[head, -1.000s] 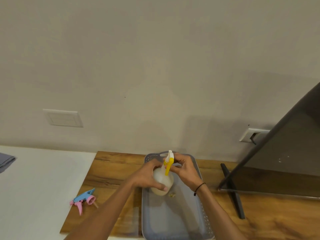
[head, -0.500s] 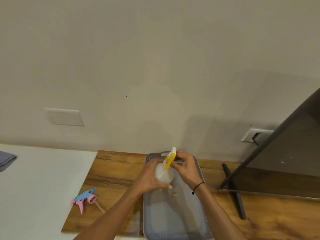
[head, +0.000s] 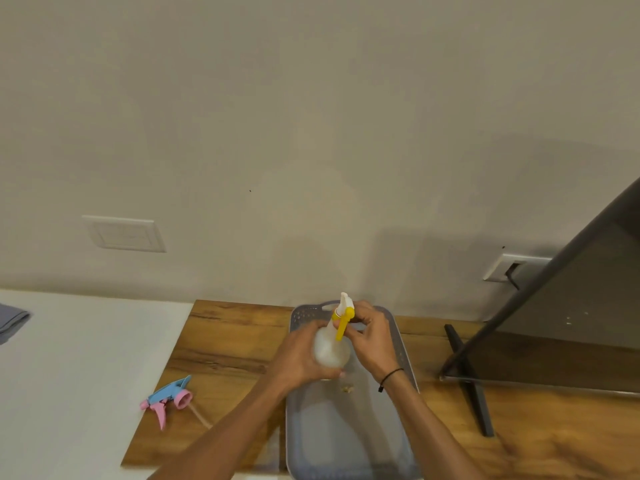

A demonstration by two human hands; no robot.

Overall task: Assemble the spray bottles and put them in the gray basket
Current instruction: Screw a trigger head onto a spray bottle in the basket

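A translucent white spray bottle (head: 330,348) is held above the gray basket (head: 403,355) on the wooden table. My left hand (head: 299,358) grips the bottle's body from the left. My right hand (head: 372,336) pinches the white and yellow spray head (head: 343,315) sitting on the bottle's neck, its yellow trigger pointing down. A second spray head (head: 169,400), blue and pink with a dip tube, lies on the table to the left, apart from both hands.
A small tan scrap (head: 347,388) lies in the basket. A dark TV (head: 568,323) on a black stand (head: 467,379) fills the right side. A white surface (head: 79,368) adjoins the table's left edge, with gray cloth (head: 10,322) at far left. The wall stands close behind.
The bottle and both hands have shifted slightly up and toward the basket's far end. My right hand stays on the spray head throughout.
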